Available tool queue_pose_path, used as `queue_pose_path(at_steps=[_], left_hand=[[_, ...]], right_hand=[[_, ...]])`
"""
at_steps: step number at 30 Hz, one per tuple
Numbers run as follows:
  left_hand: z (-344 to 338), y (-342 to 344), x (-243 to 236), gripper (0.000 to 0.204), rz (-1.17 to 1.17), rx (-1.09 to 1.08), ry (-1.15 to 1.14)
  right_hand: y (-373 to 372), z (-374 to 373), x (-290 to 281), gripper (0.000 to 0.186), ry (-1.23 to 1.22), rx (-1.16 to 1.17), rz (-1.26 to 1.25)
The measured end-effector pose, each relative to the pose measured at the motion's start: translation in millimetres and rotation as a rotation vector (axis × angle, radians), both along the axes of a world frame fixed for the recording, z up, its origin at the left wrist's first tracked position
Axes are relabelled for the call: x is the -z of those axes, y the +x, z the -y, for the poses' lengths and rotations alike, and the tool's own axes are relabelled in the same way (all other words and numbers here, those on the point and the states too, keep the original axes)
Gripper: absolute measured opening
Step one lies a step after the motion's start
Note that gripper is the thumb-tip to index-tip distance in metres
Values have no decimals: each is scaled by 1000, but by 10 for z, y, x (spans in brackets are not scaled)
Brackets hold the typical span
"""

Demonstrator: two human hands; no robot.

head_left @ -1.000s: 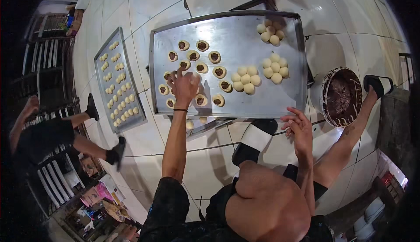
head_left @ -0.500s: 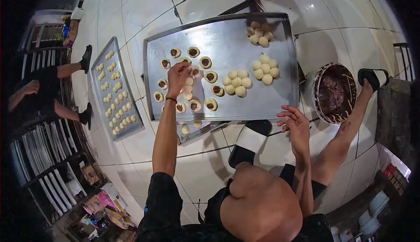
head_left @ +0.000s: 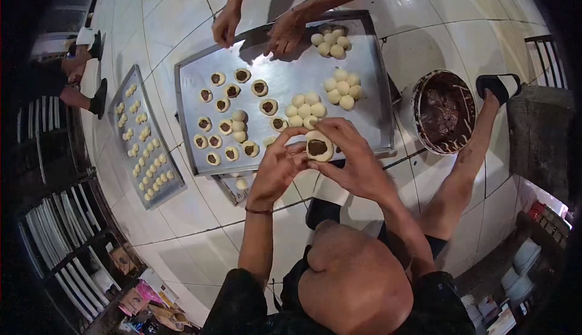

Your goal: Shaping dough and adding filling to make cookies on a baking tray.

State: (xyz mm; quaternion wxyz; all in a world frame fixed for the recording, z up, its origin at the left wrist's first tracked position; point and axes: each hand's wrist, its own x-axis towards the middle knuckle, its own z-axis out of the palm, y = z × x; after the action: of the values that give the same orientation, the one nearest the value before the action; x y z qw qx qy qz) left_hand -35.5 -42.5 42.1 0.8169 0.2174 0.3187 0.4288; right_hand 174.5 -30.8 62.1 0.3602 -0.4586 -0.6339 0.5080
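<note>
Between my left hand [head_left: 282, 168] and my right hand [head_left: 348, 159], a round piece of pale dough with dark brown filling [head_left: 319, 147] is held raised over the front edge of a large metal tray [head_left: 242, 108]. Both hands' fingers curl round it, my right thumb at its lower edge. On the tray lie several open dough pieces with brown filling [head_left: 259, 88], clusters of plain dough balls [head_left: 342, 86] and a small group of plain balls [head_left: 238, 126]. A bucket of thick brown filling [head_left: 441, 111] stands right of the tray.
Another person's hands [head_left: 285, 32] are above the tray's far edge. A second tray of small dough balls [head_left: 145, 180] lies at the left. Racks with trays [head_left: 76, 250] and another person's legs [head_left: 79, 99] are at the far left. A sandalled foot [head_left: 494, 86] is beside the bucket.
My left hand has lifted a filled dough piece from the tray toward me, and my right hand has moved up to it. The other person's hands have come down over the far edge.
</note>
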Motion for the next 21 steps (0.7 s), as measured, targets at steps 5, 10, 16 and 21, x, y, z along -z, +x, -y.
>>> queue_pose_path(at_steps=[5,10,16,21], left_hand=[[139,114,-130,48,-278,-5,124],[213,343,42,41,-196,-186,25],[215,504,68,43,221,-413,-345],[231,522,-25,41,51,-373,-147]], right_hand=[[3,72,-3,39,-116,21,-91],[-10,209,-29,26,-155,197,-172],[-215,222,-268,25,18,376,-72],[-52,181,-200,24,62,303,-76]])
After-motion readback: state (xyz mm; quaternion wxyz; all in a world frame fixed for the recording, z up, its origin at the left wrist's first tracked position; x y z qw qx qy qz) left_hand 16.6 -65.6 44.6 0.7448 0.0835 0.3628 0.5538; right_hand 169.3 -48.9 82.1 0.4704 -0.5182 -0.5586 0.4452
